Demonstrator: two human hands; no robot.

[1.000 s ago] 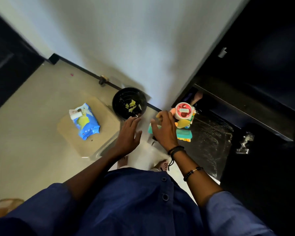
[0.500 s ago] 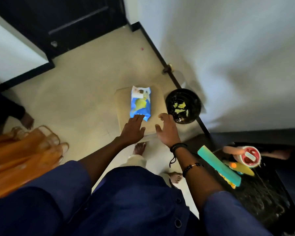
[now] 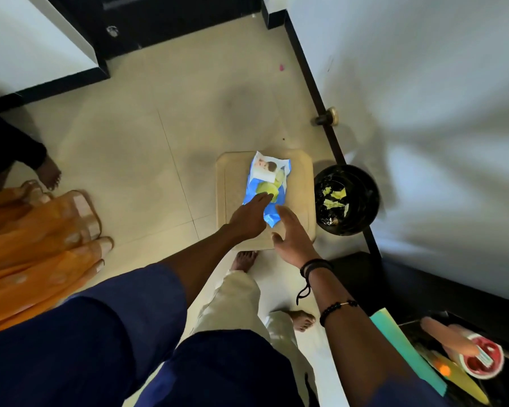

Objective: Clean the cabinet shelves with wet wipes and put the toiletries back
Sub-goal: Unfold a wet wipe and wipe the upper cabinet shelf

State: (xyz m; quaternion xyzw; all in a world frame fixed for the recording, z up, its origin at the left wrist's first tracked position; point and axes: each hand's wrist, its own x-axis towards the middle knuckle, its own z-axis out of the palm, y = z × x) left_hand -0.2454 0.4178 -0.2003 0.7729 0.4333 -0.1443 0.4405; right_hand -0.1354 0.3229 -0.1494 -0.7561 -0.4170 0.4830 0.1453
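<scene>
1. The wet-wipe pack (image 3: 266,189) is glossy, crinkled blue plastic film.
2. The beige stool (image 3: 299,183) looks like matt moulded plastic, finely grained in the middle.
3. The floor (image 3: 159,127) is smooth cream tile with a soft sheen.
4. The black bin (image 3: 366,183) is shiny.
5. The wall (image 3: 423,83) is matt white paint.
6. The doorstop (image 3: 326,116) is brassy metal.
7. The sleeve (image 3: 100,333) is dark blue cloth.

No print on the wipes pack (image 3: 267,186) can be read.
</scene>
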